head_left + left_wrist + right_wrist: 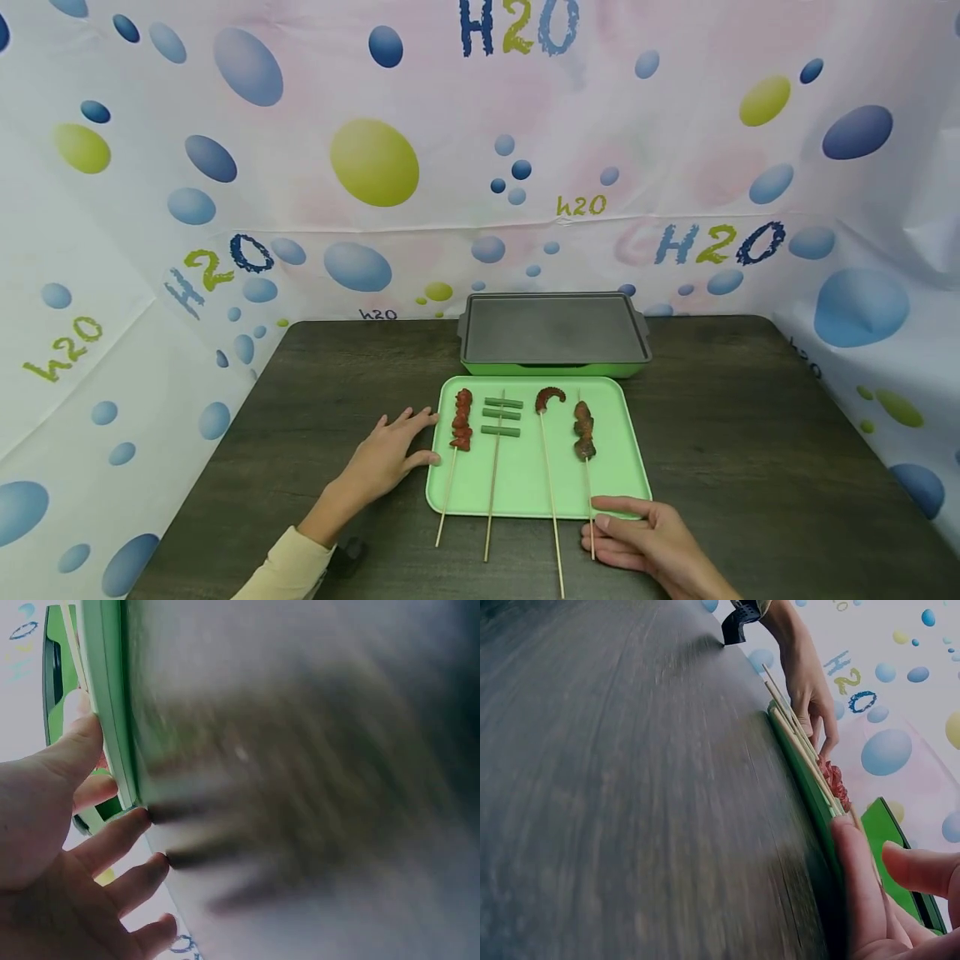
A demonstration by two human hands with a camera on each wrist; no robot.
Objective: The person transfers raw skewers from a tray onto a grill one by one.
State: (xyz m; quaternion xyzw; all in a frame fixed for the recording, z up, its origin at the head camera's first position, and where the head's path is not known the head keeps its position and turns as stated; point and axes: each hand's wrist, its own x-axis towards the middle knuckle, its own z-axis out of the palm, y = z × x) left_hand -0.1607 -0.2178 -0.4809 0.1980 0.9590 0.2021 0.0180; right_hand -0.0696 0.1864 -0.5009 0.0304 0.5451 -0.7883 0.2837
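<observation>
On the light green tray [525, 492] lie several skewers, their sticks jutting over its near edge. From left to right they carry red meat chunks [462, 420], green vegetable pieces [502, 417], a curled brown piece [550, 397] and brown meat chunks [583, 431]. My left hand [390, 450] touches the tray's left rim with fingers spread. At the near right corner is my right hand [648, 537], its fingers around the bare end of the brown meat skewer's stick [589, 492]. In the right wrist view, the thumb [915, 868] stands apart from the forefinger.
Directly behind the tray stands a green grill with a flat dark plate [555, 329]. Everything rests on a dark wood-look table [750, 467]. A white curtain [450, 183] with blue and green spots hangs behind and beside the table.
</observation>
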